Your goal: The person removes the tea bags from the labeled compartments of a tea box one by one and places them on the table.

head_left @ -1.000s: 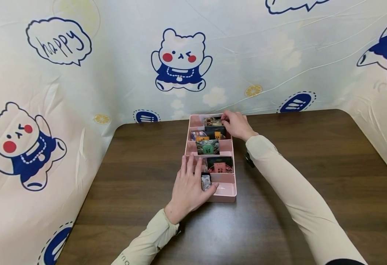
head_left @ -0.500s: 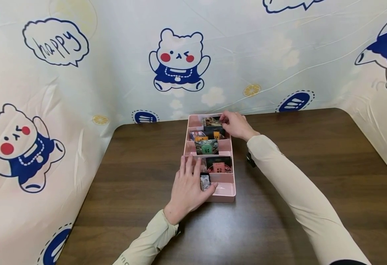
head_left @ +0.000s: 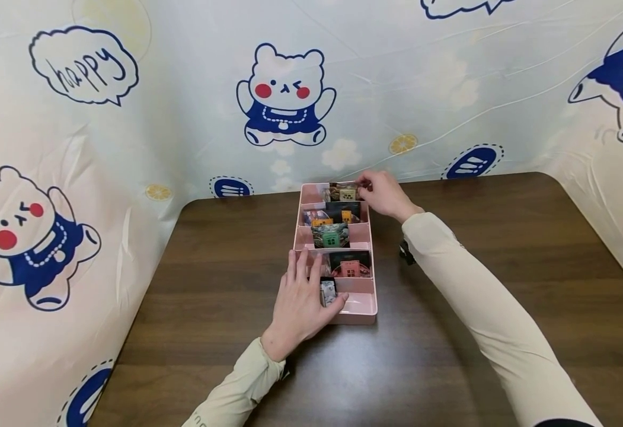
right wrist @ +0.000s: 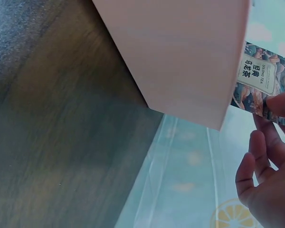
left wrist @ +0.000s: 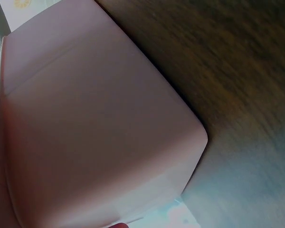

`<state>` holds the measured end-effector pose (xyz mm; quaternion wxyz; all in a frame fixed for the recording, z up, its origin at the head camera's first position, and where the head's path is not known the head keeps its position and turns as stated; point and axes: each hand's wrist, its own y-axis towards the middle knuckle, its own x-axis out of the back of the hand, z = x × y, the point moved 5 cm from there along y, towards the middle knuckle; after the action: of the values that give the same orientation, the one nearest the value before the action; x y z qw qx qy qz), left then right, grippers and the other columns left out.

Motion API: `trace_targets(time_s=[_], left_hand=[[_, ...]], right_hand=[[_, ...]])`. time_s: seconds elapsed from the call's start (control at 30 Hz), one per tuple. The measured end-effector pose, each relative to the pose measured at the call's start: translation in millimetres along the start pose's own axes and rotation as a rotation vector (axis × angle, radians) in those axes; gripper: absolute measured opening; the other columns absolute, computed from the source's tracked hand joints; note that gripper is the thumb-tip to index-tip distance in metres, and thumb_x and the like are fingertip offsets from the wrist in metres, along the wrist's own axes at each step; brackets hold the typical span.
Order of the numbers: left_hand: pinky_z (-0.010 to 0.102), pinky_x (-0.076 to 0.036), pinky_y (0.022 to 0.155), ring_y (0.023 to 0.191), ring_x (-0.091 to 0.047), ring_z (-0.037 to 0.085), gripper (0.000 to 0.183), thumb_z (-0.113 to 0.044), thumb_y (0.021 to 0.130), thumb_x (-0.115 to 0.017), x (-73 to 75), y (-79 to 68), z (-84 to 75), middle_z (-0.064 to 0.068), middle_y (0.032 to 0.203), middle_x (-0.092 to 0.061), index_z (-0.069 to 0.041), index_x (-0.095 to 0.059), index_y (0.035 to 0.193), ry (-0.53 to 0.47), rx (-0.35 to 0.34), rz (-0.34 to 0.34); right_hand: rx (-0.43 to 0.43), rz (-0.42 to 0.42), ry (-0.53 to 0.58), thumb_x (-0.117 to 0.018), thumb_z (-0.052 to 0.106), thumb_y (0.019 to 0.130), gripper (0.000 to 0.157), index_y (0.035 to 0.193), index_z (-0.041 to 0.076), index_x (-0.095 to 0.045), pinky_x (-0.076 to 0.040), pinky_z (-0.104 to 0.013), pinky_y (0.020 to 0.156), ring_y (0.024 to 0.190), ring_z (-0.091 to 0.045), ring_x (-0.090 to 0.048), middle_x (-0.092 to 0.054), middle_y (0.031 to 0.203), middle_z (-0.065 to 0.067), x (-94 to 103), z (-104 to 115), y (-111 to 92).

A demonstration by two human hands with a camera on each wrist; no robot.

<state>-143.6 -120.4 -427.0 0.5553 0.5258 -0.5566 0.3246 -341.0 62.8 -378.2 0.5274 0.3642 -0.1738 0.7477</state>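
A pink divided box (head_left: 361, 303) stands lengthwise on the table. At its far end my right hand (head_left: 386, 193) pinches an oolong tea packet (right wrist: 262, 78) between thumb and fingers. In the right wrist view the packet sticks out above the box's rim. My left hand (head_left: 297, 305) lies over the near left side of the box with its fingers extended, hiding part of two compartments. The left wrist view shows mostly the box's outer wall (left wrist: 99, 109) and one fingertip at the bottom edge.
Other compartments hold an orange-labelled packet (head_left: 346, 216), a green-labelled packet (head_left: 331, 238), a red-labelled packet (head_left: 351, 268) and a pale packet (head_left: 328, 293). Behind the brown table (head_left: 210, 296) hangs a printed cloth (head_left: 370, 89), close to the box's far end.
The tea packet in the far compartment has come up a little with my right hand, and its pale label now shows. My left hand stays in place on the box.
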Motion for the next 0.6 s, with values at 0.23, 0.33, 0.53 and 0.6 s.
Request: trace_targets(time_s=[0.23,0.33,0.53,0.6], left_hand=[[0.056,-0.043,0.099,0.144,-0.023,0.045,0.087,-0.070,0.082,-0.050,0.3,0.6,-0.7,0.021,0.153,-0.032,-0.009,-0.043,0.144,0.000,0.000,-0.005],[0.056,-0.043,0.099,0.144,-0.023,0.045,0.087,-0.070,0.082,-0.051,0.0,0.6,-0.5,0.021,0.153,-0.032,-0.009,-0.043,0.144,-0.001,0.003,-0.005],[0.056,-0.043,0.098,0.144,-0.024,0.045,0.087,-0.071,0.082,-0.050,0.4,-0.6,-0.2,0.021,0.152,-0.033,-0.009,-0.043,0.144,0.002,0.002,-0.001],[0.056,-0.043,0.098,0.144,-0.024,0.045,0.087,-0.071,0.082,-0.050,0.1,-0.8,0.4,0.021,0.152,-0.033,-0.009,-0.043,0.144,0.008,0.002,0.000]], right_hand=[[0.016,-0.044,0.021,-0.049,0.014,0.098,0.027,0.120,0.005,-0.061,-0.047,-0.037,0.070,0.082,-0.024,-0.062,-0.068,0.109,-0.013,9.0,2.5,1.6],[0.019,-0.069,0.029,-0.049,0.014,0.098,0.027,0.121,0.005,-0.061,-0.046,-0.038,0.071,0.082,-0.025,-0.060,-0.067,0.109,-0.013,13.9,3.7,1.9],[0.021,-0.109,0.041,-0.049,0.014,0.097,0.027,0.121,0.005,-0.061,-0.043,-0.037,0.071,0.083,-0.026,-0.058,-0.067,0.108,-0.014,22.3,7.0,-2.3],[0.023,-0.124,0.040,-0.050,0.014,0.097,0.027,0.120,0.005,-0.062,-0.042,-0.036,0.069,0.081,-0.026,-0.057,-0.067,0.106,-0.013,24.4,7.8,-3.0]])
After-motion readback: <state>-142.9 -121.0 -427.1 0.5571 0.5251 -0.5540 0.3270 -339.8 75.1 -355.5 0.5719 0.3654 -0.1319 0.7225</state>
